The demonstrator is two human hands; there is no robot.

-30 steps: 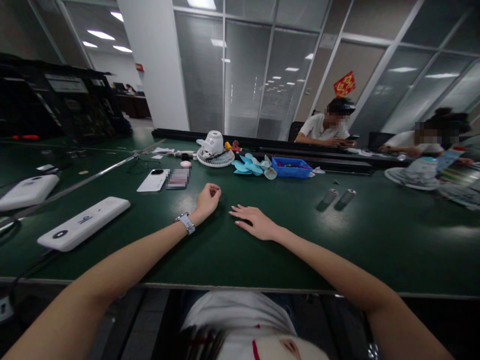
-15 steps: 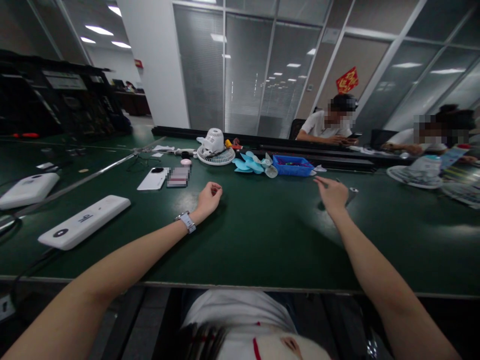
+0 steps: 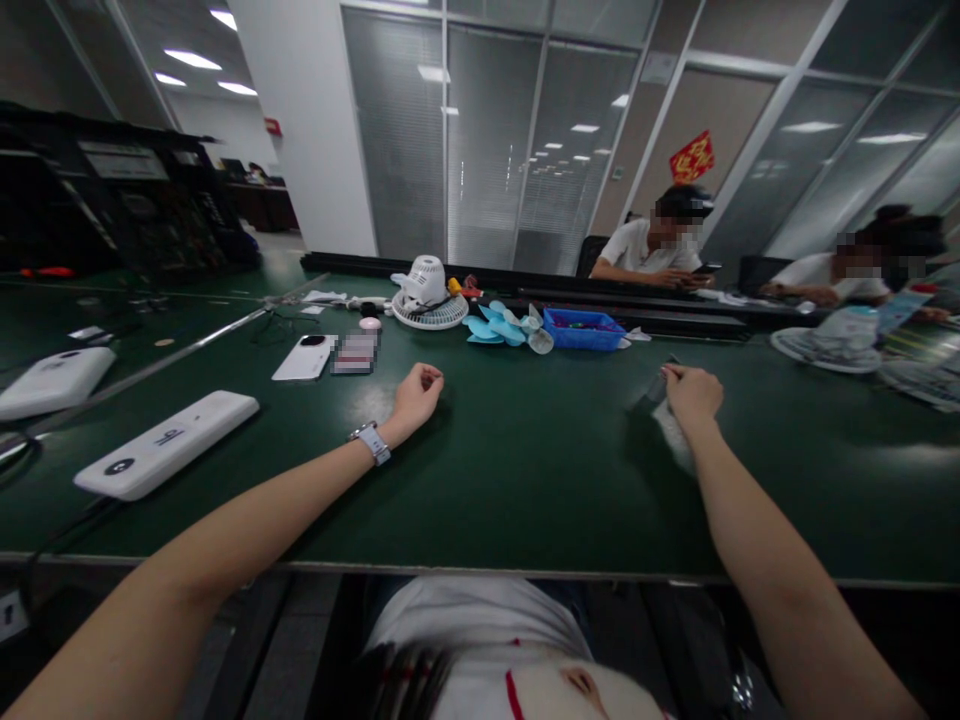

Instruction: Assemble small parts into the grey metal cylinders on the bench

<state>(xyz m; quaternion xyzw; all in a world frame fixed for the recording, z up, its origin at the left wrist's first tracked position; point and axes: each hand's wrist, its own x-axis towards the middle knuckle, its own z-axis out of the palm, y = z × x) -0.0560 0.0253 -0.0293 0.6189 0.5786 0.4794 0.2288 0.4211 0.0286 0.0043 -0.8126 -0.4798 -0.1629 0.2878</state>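
Note:
My left hand (image 3: 418, 392) rests on the green tabletop (image 3: 525, 470), its fingers curled in and nothing visible in them. A watch with a pale strap is on that wrist. Farther right, my right hand (image 3: 694, 395) has its thumb and fingers pinched together on a small dark grey object (image 3: 660, 382). One flat-looking end of it sticks out to the left of the fingertips. The fingers cover the rest, and its kind is not clear.
A white phone (image 3: 304, 358), a white fan part (image 3: 427, 300), light blue fan blades (image 3: 501, 325) and a blue bin (image 3: 585, 330) stand beyond my hands. A long white device (image 3: 169, 445) lies left. Two people sit across the table; more fan parts (image 3: 825, 340) are at right.
My right hand has gone from stretched fingers above the dark object to a pinch on it, shifting slightly right. My left hand has stayed in place.

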